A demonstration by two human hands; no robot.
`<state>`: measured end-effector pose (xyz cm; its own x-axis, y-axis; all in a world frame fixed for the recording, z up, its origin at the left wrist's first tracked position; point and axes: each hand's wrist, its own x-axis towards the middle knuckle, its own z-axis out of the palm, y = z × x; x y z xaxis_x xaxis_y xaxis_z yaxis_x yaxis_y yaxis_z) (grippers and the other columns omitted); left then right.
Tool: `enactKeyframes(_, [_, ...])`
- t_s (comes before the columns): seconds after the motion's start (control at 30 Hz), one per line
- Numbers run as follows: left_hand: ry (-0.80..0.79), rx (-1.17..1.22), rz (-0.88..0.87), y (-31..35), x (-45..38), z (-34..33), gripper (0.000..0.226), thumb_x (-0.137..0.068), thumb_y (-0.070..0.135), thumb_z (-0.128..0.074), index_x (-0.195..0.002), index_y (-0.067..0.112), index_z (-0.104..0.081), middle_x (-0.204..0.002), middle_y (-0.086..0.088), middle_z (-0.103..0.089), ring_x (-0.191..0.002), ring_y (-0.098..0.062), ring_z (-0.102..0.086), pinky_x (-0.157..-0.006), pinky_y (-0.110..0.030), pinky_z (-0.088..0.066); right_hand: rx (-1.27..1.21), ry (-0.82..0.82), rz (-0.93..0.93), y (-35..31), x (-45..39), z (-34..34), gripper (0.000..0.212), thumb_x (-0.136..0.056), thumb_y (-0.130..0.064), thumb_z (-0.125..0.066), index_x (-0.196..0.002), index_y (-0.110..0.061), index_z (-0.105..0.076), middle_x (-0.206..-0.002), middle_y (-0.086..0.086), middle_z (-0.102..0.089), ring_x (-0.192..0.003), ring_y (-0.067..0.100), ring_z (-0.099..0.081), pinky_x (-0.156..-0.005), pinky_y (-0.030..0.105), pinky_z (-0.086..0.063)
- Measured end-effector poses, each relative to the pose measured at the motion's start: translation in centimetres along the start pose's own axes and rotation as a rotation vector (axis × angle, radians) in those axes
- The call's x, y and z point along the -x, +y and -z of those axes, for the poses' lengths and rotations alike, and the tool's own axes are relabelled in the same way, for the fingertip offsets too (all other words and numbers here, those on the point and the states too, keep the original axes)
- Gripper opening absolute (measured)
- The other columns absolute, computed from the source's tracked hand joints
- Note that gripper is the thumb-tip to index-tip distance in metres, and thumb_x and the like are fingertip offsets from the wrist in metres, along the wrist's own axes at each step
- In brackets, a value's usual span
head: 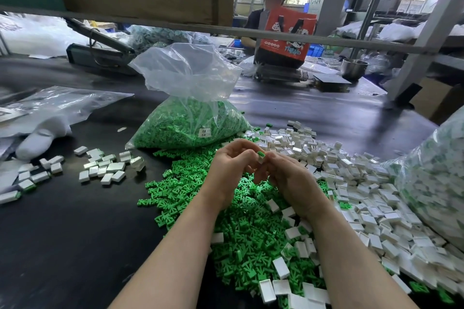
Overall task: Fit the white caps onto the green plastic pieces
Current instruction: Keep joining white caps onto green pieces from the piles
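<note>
On the far left of the dark table [62,233] lies a loose group of finished pieces [105,168], white caps already seated on green, well apart from the hands. Moving right, the left hand [232,165] is raised above the green pile [238,221], its fingers curled inward toward the middle, the fingertips meeting the small part held between both hands. That part is a white cap with a green piece [261,155] showing at its upper end; it sits right at the meeting point of the two hands, its long axis running roughly up and away from the camera with a slight tilt. The right hand [288,180] comes in from the other side, its thumb and forefinger pinching the same part from the right. Both hands are equally close to it, so the coming press looks to be a squeeze along that long axis, green end into cap, though how far it is already seated cannot be told. Behind stands an open clear bag of green pieces [185,120], and to the right spreads a heap of loose white caps [351,178], nearest the right hand for the next pick.
</note>
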<state>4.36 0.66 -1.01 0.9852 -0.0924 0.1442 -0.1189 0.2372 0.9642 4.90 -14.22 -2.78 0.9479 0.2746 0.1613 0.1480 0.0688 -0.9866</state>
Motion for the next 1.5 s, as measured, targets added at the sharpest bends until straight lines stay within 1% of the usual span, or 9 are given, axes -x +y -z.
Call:
enactKeyframes(0.23, [0.156, -0.225, -0.008, 1.4, -0.9, 3.3, 0.008, -0.087, 0.008, -0.064, -0.081, 0.014, -0.063, -0.082, -0.007, -0.073, -0.079, -0.019, -0.066, -0.069, -0.028, -0.051, 0.068, 0.142, 0.063, 0.0, 0.0, 0.2, 0.027, -0.100, -0.019, -0.051, -0.083, -0.008, -0.069, -0.068, 0.004, -0.067, -0.063, 0.013, -0.059, -0.063, 0.018, -0.045])
enactKeyframes(0.37, [0.450, -0.657, -0.069, 2.5, -1.1, 8.1, 0.006, -0.083, 0.018, -0.071, -0.081, 0.016, -0.066, -0.078, -0.002, -0.070, -0.077, -0.019, -0.068, -0.065, -0.029, -0.052, 0.231, 0.380, 0.112, 0.0, -0.3, 0.4, 0.025, -0.099, -0.013, -0.052, -0.081, -0.009, -0.068, -0.064, 0.004, -0.065, -0.062, 0.021, -0.055, -0.064, 0.028, -0.045])
enactKeyframes(0.53, [0.678, -1.102, 0.090, 2.9, 0.0, 12.8, 0.013, -0.079, 0.029, -0.076, -0.076, 0.020, -0.066, -0.082, -0.005, -0.070, -0.081, -0.029, -0.065, -0.070, -0.033, -0.050, 0.493, 0.650, 0.121, 0.0, -0.3, 0.5, 0.025, -0.099, -0.013, -0.052, -0.076, -0.021, -0.061, -0.065, -0.001, -0.062, -0.054, 0.008, -0.052, -0.047, 0.015, -0.040])
enactKeyframes(0.7, [0.790, -1.245, 0.237, 2.3, 0.3, 13.9, 0.013, -0.083, 0.014, -0.064, -0.094, 0.020, -0.069, -0.101, -0.011, -0.068, -0.098, -0.035, -0.061, -0.072, -0.035, -0.044, 0.674, 0.738, 0.056, 0.0, -0.3, 0.7, 0.009, -0.098, -0.015, -0.054, -0.096, -0.013, -0.063, -0.078, 0.001, -0.065, -0.071, 0.018, -0.062, -0.058, 0.026, -0.046])
enactKeyframes(0.8, [0.844, -1.281, 0.276, 2.4, 0.4, 14.0, 0.022, -0.082, 0.011, -0.060, -0.101, 0.019, -0.069, -0.105, -0.013, -0.068, -0.101, -0.037, -0.061, -0.075, -0.037, -0.045, 0.888, 0.746, -0.016, 0.2, -0.2, 0.7, 0.018, -0.096, -0.020, -0.056, -0.109, -0.011, -0.064, -0.086, 0.004, -0.068, -0.081, 0.023, -0.061, -0.076, 0.038, -0.054])
enactKeyframes(0.97, [0.785, -1.268, 0.216, 2.9, 0.2, 12.6, 0.018, -0.082, 0.019, -0.066, -0.100, 0.019, -0.070, -0.103, -0.012, -0.069, -0.099, -0.037, -0.062, -0.073, -0.035, -0.043, 1.244, 0.796, -0.112, 0.4, 0.0, 0.7, 0.027, -0.089, -0.017, -0.054, -0.115, -0.015, -0.062, -0.106, 0.004, -0.065, -0.097, 0.019, -0.036, -0.081, 0.034, -0.030])
enactKeyframes(1.13, [0.593, -1.180, 0.049, 3.6, -0.3, 9.5, 0.009, -0.087, 0.030, -0.067, -0.086, 0.021, -0.070, -0.084, -0.001, -0.070, -0.079, -0.025, -0.062, -0.064, -0.030, -0.043, 1.386, 0.649, -0.440, 0.2, 0.3, 0.9, 0.057, -0.085, -0.014, -0.043, -0.142, -0.014, -0.040, -0.142, 0.013, -0.046, -0.125, 0.035, -0.035, -0.104, 0.043, -0.033])
enactKeyframes(1.27, [0.434, -1.110, -0.010, 3.5, -0.6, 6.9, 0.010, -0.087, 0.032, -0.067, -0.081, 0.023, -0.067, -0.075, 0.008, -0.067, -0.074, -0.015, -0.064, -0.067, -0.031, -0.053, 1.461, 0.556, -0.482, 0.3, 0.3, 0.8, 0.039, -0.085, -0.013, -0.040, -0.122, -0.014, -0.053, -0.128, 0.008, -0.058, -0.123, 0.035, -0.037, -0.102, 0.044, -0.031])
enactKeyframes(1.5, [0.271, -1.077, -0.051, 2.8, -0.9, 4.0, 0.009, -0.088, 0.029, -0.066, -0.080, 0.026, -0.065, -0.074, 0.011, -0.065, -0.072, -0.011, -0.063, -0.067, -0.029, -0.054, 1.416, 0.604, -0.458, 0.3, 0.3, 0.9, 0.018, -0.086, -0.016, -0.042, -0.100, -0.012, -0.052, -0.116, 0.008, -0.060, -0.116, 0.032, -0.041, -0.096, 0.041, -0.035])
